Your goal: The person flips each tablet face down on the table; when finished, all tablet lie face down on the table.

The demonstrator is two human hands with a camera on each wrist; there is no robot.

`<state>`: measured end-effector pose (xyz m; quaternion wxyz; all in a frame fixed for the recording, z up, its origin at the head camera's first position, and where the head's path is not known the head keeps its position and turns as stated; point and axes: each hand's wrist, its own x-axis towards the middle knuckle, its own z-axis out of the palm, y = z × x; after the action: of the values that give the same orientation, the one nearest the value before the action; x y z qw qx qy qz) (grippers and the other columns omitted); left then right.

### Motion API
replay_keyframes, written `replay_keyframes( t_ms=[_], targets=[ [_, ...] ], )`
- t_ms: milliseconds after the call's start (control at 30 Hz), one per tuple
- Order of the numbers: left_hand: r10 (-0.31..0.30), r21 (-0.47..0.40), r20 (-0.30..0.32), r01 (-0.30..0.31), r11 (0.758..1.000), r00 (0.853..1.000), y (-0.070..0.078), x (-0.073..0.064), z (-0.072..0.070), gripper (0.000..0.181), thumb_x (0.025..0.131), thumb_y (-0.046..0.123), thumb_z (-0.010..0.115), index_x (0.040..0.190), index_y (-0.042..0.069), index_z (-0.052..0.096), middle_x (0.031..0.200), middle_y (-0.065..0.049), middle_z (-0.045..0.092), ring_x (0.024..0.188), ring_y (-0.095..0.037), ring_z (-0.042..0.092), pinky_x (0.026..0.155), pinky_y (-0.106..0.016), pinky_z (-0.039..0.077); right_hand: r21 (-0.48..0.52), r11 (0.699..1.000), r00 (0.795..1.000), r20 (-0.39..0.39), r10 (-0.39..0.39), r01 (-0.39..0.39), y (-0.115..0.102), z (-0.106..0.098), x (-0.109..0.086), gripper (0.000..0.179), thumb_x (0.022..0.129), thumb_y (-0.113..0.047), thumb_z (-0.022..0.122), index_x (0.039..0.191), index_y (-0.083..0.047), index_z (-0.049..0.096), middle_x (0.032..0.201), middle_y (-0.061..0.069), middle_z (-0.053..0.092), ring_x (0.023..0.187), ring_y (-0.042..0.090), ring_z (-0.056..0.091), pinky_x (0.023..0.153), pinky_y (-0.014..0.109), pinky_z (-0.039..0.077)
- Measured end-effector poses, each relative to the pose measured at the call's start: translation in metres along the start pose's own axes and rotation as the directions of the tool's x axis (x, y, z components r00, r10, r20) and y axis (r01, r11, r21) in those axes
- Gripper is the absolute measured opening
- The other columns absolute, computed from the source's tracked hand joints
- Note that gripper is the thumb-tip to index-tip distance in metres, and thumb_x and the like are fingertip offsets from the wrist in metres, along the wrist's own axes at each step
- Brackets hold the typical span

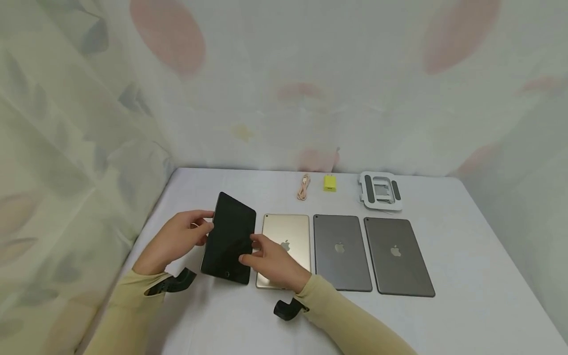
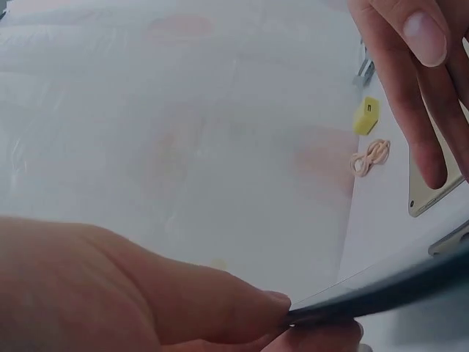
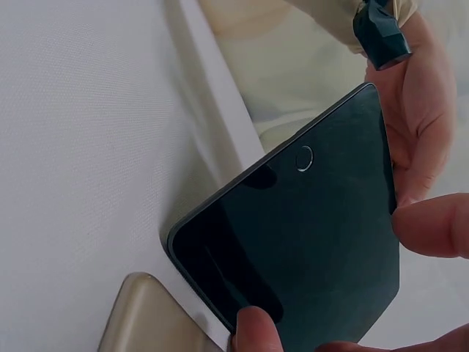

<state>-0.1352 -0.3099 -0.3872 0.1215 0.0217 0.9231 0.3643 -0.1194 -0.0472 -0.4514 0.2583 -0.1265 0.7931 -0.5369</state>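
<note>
A tablet (image 1: 231, 234) with a black screen and a round home button stands tilted above the table, its screen side showing in the head view. My left hand (image 1: 182, 239) pinches its left edge between thumb and fingers; the left wrist view shows this tablet (image 2: 388, 293) nearly edge-on. Over its right side reaches my right hand (image 1: 277, 261), thumb and fingers spread. From the left wrist, the right hand (image 2: 421, 88) shows extended fingers apart from the tablet. Beneath that hand lies a gold tablet (image 1: 299, 227), back up and partly covered.
Two grey tablets, a lighter one (image 1: 341, 264) and a darker one (image 1: 401, 271), lie back up to the right. Behind them are a coiled pink cable (image 1: 303, 187), a yellow charger plug (image 1: 330, 183) and a folded white stand (image 1: 380, 191). Patterned curtains (image 1: 275, 88) enclose the white table (image 1: 470, 276).
</note>
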Motion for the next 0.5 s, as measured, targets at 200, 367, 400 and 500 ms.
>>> replay_keyframes(
  t_ms=[200, 367, 400, 500],
  targets=[
    [0.015, 0.020, -0.008, -0.014, 1.000, 1.000, 0.003, -0.002, 0.001, 0.047, 0.108, 0.021, 0.059, 0.152, 0.002, 0.058, 0.111, -0.009, 0.075, 0.083, -0.015, 0.071, 0.080, -0.035, 0.054, 0.011, 1.000, 1.000, -0.004, 0.015, -0.015, 0.000, 0.001, 0.002, 0.077, 0.099, -0.045, 0.071, 0.164, -0.013, 0.044, 0.160, 0.011, 0.056, 0.138, 0.028, 0.063, 0.111, 0.049, 0.055],
    [0.006, 0.033, 0.000, -0.006, 0.999, 1.000, 0.009, -0.005, 0.001, 0.048, 0.107, 0.021, 0.059, 0.152, 0.002, 0.058, 0.105, -0.006, 0.075, 0.081, -0.015, 0.072, 0.081, -0.035, 0.054, -0.003, 1.000, 1.000, 0.002, 0.004, -0.004, 0.002, 0.002, 0.000, 0.077, 0.099, -0.046, 0.070, 0.164, -0.013, 0.045, 0.160, 0.011, 0.057, 0.135, 0.025, 0.065, 0.110, 0.049, 0.056],
    [-0.001, 0.036, 0.004, 0.000, 0.999, 1.000, 0.010, -0.005, 0.001, 0.049, 0.107, 0.022, 0.059, 0.152, 0.003, 0.057, 0.106, -0.006, 0.075, 0.082, -0.015, 0.072, 0.082, -0.035, 0.054, -0.008, 1.000, 1.000, 0.003, -0.002, 0.002, 0.002, 0.002, 0.000, 0.077, 0.099, -0.046, 0.070, 0.164, -0.013, 0.045, 0.160, 0.011, 0.057, 0.134, 0.024, 0.066, 0.110, 0.049, 0.056],
    [-0.021, 0.053, 0.018, 0.020, 0.998, 1.000, 0.017, -0.005, 0.000, 0.051, 0.107, 0.024, 0.058, 0.155, 0.005, 0.055, 0.109, -0.006, 0.074, 0.082, -0.015, 0.073, 0.083, -0.036, 0.053, -0.009, 1.000, 1.000, 0.009, -0.017, 0.017, 0.003, 0.001, 0.001, 0.077, 0.099, -0.048, 0.069, 0.164, -0.013, 0.045, 0.159, 0.010, 0.058, 0.132, 0.022, 0.067, 0.108, 0.047, 0.056]
  ],
)
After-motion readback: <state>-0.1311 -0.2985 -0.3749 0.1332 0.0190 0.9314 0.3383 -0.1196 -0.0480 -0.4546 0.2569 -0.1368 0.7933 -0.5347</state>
